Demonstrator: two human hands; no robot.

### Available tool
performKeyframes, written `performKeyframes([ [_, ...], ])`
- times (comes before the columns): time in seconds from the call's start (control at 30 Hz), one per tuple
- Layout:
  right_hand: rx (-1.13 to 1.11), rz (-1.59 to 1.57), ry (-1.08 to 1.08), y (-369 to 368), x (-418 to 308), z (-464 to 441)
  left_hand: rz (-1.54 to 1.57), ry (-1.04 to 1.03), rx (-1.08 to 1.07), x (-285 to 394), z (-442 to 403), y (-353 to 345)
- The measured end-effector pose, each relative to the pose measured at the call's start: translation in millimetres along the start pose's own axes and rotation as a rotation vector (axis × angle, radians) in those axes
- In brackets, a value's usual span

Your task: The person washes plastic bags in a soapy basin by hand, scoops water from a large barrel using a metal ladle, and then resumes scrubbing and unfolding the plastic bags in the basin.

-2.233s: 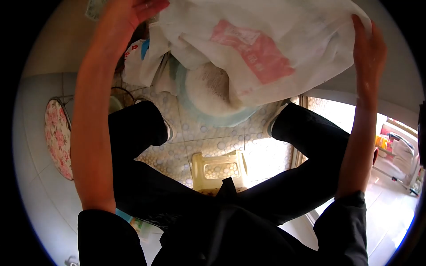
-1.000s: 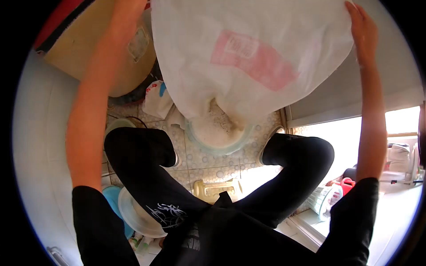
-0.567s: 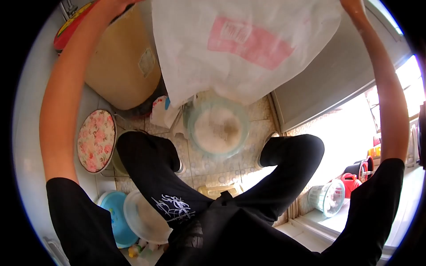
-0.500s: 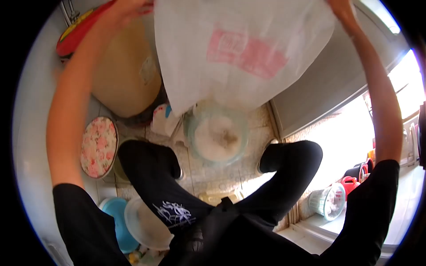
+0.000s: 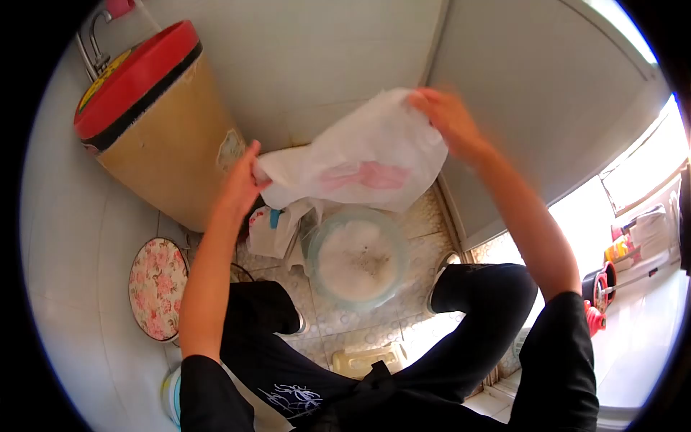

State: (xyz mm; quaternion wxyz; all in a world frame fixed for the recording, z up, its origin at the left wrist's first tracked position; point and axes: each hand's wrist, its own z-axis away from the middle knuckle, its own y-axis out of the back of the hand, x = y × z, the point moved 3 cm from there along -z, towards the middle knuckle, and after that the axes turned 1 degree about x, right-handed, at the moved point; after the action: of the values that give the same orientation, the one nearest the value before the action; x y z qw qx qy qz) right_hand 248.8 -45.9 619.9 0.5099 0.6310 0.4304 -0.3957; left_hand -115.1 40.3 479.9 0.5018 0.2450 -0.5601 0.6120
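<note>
A thin white bag (image 5: pixel 367 165) with a faded pink print hangs folded and slanting between my hands. My left hand (image 5: pixel 243 178) is closed on its left end, lower than the other. Its upper right edge is pinched in my right hand (image 5: pixel 448 121), which is slightly blurred. Just below the bag stands a pale translucent basin (image 5: pixel 397 248) on the tiled floor. Whitish foam (image 5: pixel 356 263) with dark specks floats in it. Left of the basin, a crumpled white packet (image 5: pixel 270 234) with a blue patch lies close to the bag's lower edge.
A tan pedestal with a red rim (image 5: pixel 162 133) and a tap (image 5: pixel 97 50) stands at left. Beside it is a round floral seat (image 5: pixel 157 288). A grey door (image 5: pixel 533 122) rises at right. My knees flank the basin; a yellowish plastic item (image 5: pixel 368 358) lies between my legs.
Both hands have come down and closer together. The bag, spread wide and high before, is now lower and folded over. My view has tilted up, showing more wall.
</note>
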Motion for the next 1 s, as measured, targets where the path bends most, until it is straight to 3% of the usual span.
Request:
performKeyframes([
  [0.07, 0.024, 0.063, 0.027, -20, 45, 27, -0.218, 0.181, 0.02, -43, 16, 9],
  [0.1, 0.034, 0.089, 0.021, -32, 60, 44, -0.266, 0.228, -0.085, -82, 9, 27],
  [0.13, 0.004, 0.081, -0.017, -45, 80, 57, -0.44, 0.365, 0.099, -82, 41, -6],
  [0.2, 0.011, -0.045, -0.333, -61, 124, 77, -0.633, 0.501, -0.124, -147, 42, -8],
  [0.23, -0.003, -0.062, -0.379, -66, 149, 77, -0.643, 0.593, -0.158, -157, 51, -24],
  [0.3, -0.524, 0.337, -0.203, -81, 176, 91, -0.635, 0.733, -0.21, -182, 70, -35],
  [0.37, -0.645, 0.415, -0.259, -90, 191, 100, -0.804, 0.586, -0.539, -204, 68, -44],
  [0.43, -0.583, 0.333, -0.321, -98, 212, 114, -0.856, 0.61, -0.558, -214, 73, -51],
  [0.47, -0.573, 0.35, -0.47, -104, 219, 119, -0.961, 0.513, -0.566, -211, 72, -57],
  [0.5, -0.573, 0.346, -0.477, -109, 227, 125, -1.064, 0.404, -0.567, -208, 70, -64],
  [0.57, -0.342, 0.253, -0.298, -119, 230, 131, -1.013, 0.307, -0.517, -208, 69, -73],
  [0.6, -0.367, 0.092, -0.593, -118, 233, 132, -0.96, 0.209, -0.463, -206, 70, -76],
  [0.63, -0.367, 0.084, -0.598, -121, 227, 130, -0.965, 0.216, -0.464, -209, 73, -79],
  [0.7, -0.124, -0.612, -1.128, -129, 224, 134, -0.799, -0.132, -0.52, -202, 76, -97],
  [0.77, -0.083, -0.607, -1.071, -140, 213, 130, -0.821, -0.175, -0.572, -199, 81, -107],
  [0.83, -0.036, -0.598, -1.012, -140, 217, 131, -0.688, -0.042, -0.606, -196, 78, -111],
  [0.87, -0.068, -0.551, -0.927, -137, 232, 130, -0.591, 0.132, -0.544, -193, 67, -106],
  [0.93, -0.039, -0.423, -0.766, -126, 229, 114, -0.183, 0.238, -0.232, -162, 35, -97],
  [0.97, -0.038, -0.425, -0.756, -117, 212, 100, -0.187, 0.093, -0.111, -146, 14, -81],
  [1.0, -0.053, -0.25, -0.568, -105, 188, 83, -0.189, -0.053, 0.012, -131, -4, -64],
])
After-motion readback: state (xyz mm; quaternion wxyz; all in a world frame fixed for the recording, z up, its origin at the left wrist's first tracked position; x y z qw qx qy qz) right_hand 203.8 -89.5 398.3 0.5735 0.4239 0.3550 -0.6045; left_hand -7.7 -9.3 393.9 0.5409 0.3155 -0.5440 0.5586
